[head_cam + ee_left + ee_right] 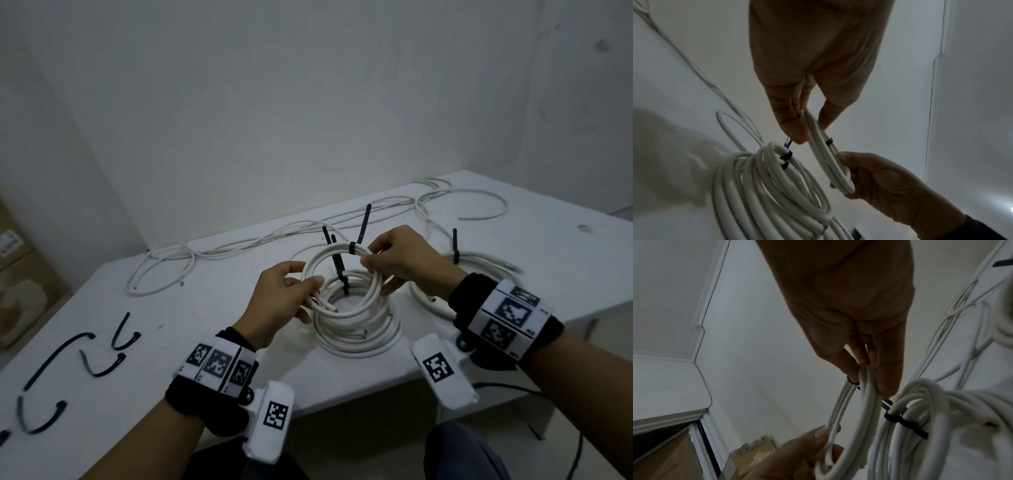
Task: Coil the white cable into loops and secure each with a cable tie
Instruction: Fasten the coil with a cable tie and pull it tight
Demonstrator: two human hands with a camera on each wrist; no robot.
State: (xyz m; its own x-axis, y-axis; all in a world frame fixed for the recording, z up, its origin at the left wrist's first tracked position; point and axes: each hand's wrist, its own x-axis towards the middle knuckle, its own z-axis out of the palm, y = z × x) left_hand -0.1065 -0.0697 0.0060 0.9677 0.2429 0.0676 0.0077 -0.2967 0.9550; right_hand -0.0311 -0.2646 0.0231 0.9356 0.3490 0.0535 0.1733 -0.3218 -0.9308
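Small coil [337, 279] with cable tie [352, 247] gripped by left hand [286, 298] and right hand [402, 260], fingers curled around, above table [205, 308] centre.

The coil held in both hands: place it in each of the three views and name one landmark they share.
Head: the held coil sits at centre, between left hand and right hand.
Left wrist: right of centre.
Right wrist: lower centre.
Shared landmark: the stacked tied coils on the table, beside it in every view.
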